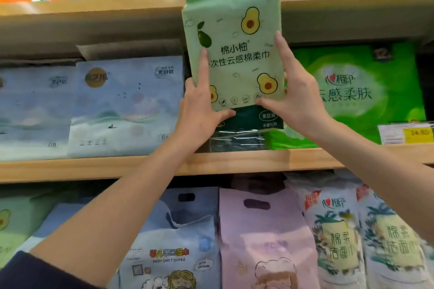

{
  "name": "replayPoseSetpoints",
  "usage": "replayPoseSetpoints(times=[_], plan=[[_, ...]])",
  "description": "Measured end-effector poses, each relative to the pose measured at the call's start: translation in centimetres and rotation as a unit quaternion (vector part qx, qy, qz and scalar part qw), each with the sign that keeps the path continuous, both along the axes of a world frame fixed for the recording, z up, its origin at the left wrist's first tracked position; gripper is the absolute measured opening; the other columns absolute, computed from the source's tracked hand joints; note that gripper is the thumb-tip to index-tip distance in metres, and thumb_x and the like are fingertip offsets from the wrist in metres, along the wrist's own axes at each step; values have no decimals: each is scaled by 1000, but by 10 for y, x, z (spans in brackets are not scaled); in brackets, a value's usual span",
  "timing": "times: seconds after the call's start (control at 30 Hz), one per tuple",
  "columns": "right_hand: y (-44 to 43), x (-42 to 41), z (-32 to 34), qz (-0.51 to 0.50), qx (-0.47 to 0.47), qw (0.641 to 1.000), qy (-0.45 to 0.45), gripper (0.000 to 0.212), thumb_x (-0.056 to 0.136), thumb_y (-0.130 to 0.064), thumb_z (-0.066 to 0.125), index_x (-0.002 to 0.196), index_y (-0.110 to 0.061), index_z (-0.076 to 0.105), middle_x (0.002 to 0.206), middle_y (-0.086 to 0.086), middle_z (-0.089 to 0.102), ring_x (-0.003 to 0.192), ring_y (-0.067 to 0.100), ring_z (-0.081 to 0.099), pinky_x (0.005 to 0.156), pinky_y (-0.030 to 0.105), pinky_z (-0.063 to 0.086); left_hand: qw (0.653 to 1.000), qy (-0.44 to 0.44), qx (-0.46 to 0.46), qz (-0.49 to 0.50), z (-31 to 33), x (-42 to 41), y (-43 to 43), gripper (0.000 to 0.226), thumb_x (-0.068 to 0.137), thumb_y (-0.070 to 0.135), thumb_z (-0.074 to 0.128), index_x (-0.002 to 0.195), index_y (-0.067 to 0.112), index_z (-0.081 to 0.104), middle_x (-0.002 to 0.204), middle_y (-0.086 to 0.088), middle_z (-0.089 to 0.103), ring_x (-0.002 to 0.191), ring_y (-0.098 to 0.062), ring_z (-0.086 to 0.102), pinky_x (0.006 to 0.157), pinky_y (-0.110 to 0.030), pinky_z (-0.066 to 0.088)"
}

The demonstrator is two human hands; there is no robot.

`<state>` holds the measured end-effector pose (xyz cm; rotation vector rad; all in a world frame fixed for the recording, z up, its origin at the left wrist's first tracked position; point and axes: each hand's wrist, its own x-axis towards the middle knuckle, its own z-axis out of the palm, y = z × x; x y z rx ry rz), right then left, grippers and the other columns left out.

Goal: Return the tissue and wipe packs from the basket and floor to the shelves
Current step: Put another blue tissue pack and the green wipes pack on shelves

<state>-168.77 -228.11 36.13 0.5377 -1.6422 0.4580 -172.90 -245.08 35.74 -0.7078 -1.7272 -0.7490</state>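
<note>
Holding the avocado pack (pixel 232 54) upright above the middle shelf (pixel 117 166), we grasp it with our left hand (pixel 199 110) and right hand (pixel 296 98).

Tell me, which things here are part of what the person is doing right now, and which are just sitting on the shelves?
Part of the job:
- avocado-print green pack, held upright in front of the middle shelf
- left hand and right hand gripping its lower sides
- middle shelf

Just sitting there:
- pale blue packs
- bright green pack
- pink pack
- price tag
</note>
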Motion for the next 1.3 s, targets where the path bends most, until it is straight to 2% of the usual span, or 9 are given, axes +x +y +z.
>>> replayPoseSetpoints(times=[0.13, 0.27, 0.47, 0.67, 0.8, 0.93, 1.03, 1.17, 1.3], plan=[[0, -11, 4, 10, 7, 1000, -25, 110, 66, -8, 77, 146, -31, 5, 146, 1, 39, 129, 17, 43, 103, 45, 42, 999, -41, 10, -7, 2, -16, -4, 128, 61, 26, 84, 145, 32, -13, 136, -9, 40, 118, -21, 45, 100, -34, 36], [1, -20, 9, 13, 15, 998, -59, 111, 66, -9, 78, 145, -34, 4, 148, 4, 36, 136, 25, 34, 104, 53, 39, 996, -82, 11, -20, -1, -25, -5, 128, 62, 27, 83, 146, 24, -13, 145, -3, 36, 128, -18, 38, 99, -24, 31], [4, -29, 6, -9, 18, 989, -144, 108, 66, -11, 79, 145, -37, 9, 143, 3, 43, 124, 23, 47, 104, 44, 41, 991, -129, -32, 21, 1, -34, -6, 132, 57, 32, 86, 144, 35, -14, 136, -11, 42, 123, -27, 44, 105, -41, 37], [13, -40, 1, -17, -32, 984, -174, 105, 62, -19, 82, 144, -35, 18, 142, 4, 43, 123, 29, 44, 105, 49, 38, 976, -171, -110, 79, 16, -32, 2, 130, 62, 30, 84, 143, 35, -17, 134, -19, 38, 123, -36, 39, 105, -53, 34], [12, -45, 6, -56, -19, 980, -192, 105, 63, -21, 82, 144, -32, 16, 134, 11, 42, 121, 30, 39, 102, 43, 34, 969, -182, -122, 113, 19, -37, 5, 130, 64, 30, 83, 143, 31, -20, 135, -22, 37, 123, -37, 39, 104, -52, 34], [4, -52, 14, -85, -7, 971, -225, 112, 61, -21, 83, 144, -33, 10, 132, 15, 37, 120, 35, 40, 101, 48, 36, 964, -185, -136, 136, 21, -42, 6, 132, 62, 33, 83, 144, 25, -20, 134, -25, 39, 122, -39, 39, 103, -50, 35], [-1, -58, 21, -111, 12, 963, -244, 118, 59, -21, 84, 145, -31, 3, 134, 20, 35, 122, 40, 38, 100, 52, 36, 958, -186, -156, 154, 27, -46, 5, 131, 62, 33, 83, 144, 22, -19, 121, -20, 48, 110, -37, 45, 91, -46, 43], [-5, -65, 25, -138, 30, 955, -262, 122, 61, -21, 84, 146, -28, -4, 137, 25, 31, 125, 44, 35, 100, 53, 34, 949, -211, -171, 161, 32, -51, 6, 132, 64, 29, 83, 143, 25, -22, 101, -11, 42, 87, -29, 44, 47, -31, 45], [-6, -76, 26, -158, 41, 949, -271, 123, 61, -20, 84, 146, -24, -6, 137, 29, 32, 124, 47, 36, 99, 51, 36, 941, -219, -178, 188, 33, -61, 10, 133, 63, 28, 84, 143, 23, -22, 121, -20, 49, 95, -33, 47, 71, -42, 50]])
